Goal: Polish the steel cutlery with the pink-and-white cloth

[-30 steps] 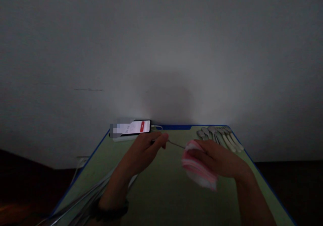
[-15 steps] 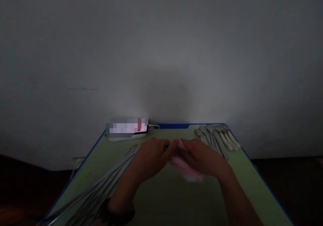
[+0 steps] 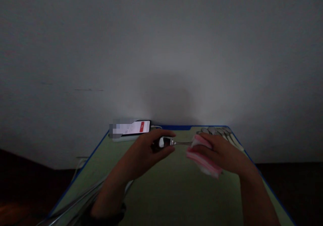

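Observation:
A shiny metal piece of cutlery, seemingly a spoon (image 3: 165, 142), lies level between my hands above the table. Its broad end sits inside the curve of my left hand (image 3: 147, 150), whose thumb and forefinger are spread apart around it; the other fingers are hidden. My right hand (image 3: 217, 150) is closed on a pink and white striped cloth (image 3: 203, 162), pinching it around the far end of the thin shaft. That end is covered by the cloth, and the lower part of the cloth hangs below the fingers.
Several spoons (image 3: 222, 131), some with pale handles, lie at the table's back right corner. A lit phone (image 3: 133, 128) rests on a white block with a cable at back left. Long metal utensils (image 3: 78, 200) lie at front left, partly behind my left forearm. A wall stands behind the green table (image 3: 176, 192).
My hands have drawn apart sideways, the right one moving right with the cloth. The metal spoon and its shaft now show between them. The view has shifted slightly.

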{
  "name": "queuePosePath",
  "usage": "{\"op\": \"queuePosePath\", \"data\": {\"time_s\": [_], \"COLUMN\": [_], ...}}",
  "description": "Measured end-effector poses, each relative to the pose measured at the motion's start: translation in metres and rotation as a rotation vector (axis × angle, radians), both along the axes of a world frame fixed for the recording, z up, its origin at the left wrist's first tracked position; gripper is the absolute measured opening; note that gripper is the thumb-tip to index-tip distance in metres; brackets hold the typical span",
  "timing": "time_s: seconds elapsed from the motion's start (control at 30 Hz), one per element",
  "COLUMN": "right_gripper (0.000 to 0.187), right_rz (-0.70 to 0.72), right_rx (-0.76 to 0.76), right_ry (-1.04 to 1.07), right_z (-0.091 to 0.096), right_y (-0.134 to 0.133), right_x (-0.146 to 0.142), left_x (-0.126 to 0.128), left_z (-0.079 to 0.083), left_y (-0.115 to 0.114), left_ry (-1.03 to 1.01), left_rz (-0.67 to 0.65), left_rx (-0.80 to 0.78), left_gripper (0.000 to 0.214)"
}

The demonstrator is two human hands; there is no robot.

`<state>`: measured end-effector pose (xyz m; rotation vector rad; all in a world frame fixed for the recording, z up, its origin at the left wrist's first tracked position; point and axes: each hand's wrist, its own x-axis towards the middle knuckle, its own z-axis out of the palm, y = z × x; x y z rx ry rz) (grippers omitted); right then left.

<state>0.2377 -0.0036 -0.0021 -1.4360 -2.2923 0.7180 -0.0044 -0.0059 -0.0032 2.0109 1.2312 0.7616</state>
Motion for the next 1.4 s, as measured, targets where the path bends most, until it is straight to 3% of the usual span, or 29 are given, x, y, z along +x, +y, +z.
{"op": "queuePosePath", "data": {"time_s": [0.1, 0.23, 0.53, 0.8, 1.03, 1.17, 1.27, 1.4], "right_gripper": [0.031, 0.029, 0.027, 0.027, 0.026, 0.023, 0.022, 0.020], "right_rz": [-0.028, 0.036, 0.200, 0.178, 0.170, 0.159, 0.127, 0.051], "right_rx": [0.029, 0.039, -0.067, -0.084, -0.107, -0.090, -0.046, 0.059], "right_ry": [0.001, -0.016, 0.025, 0.031, 0.063, 0.076, 0.061, 0.036], "right_z": [0.007, 0.013, 0.006, 0.006, 0.006, 0.006, 0.008, 0.012], "right_y": [-0.004, -0.011, -0.009, -0.008, -0.009, -0.010, -0.011, -0.012], "right_x": [-0.002, -0.008, -0.013, -0.007, -0.007, -0.002, 0.002, 0.006], "left_x": [0.002, 0.000, 0.019, 0.006, 0.002, -0.002, -0.006, -0.010], "left_z": [0.002, 0.007, 0.003, 0.004, 0.004, 0.001, 0.003, 0.009], "left_y": [-0.002, -0.006, -0.013, -0.009, -0.006, -0.005, -0.006, -0.010], "left_ry": [-0.010, 0.000, -0.015, 0.099, 0.023, -0.030, -0.073, -0.015], "left_rz": [-0.019, -0.078, -0.093, -0.127, -0.177, -0.176, -0.218, -0.183], "left_rx": [-0.037, -0.061, -0.036, -0.020, -0.078, -0.002, 0.154, 0.250], "left_gripper": [0.029, 0.025, 0.029, 0.034, 0.023, 0.014, 0.014, 0.015]}}
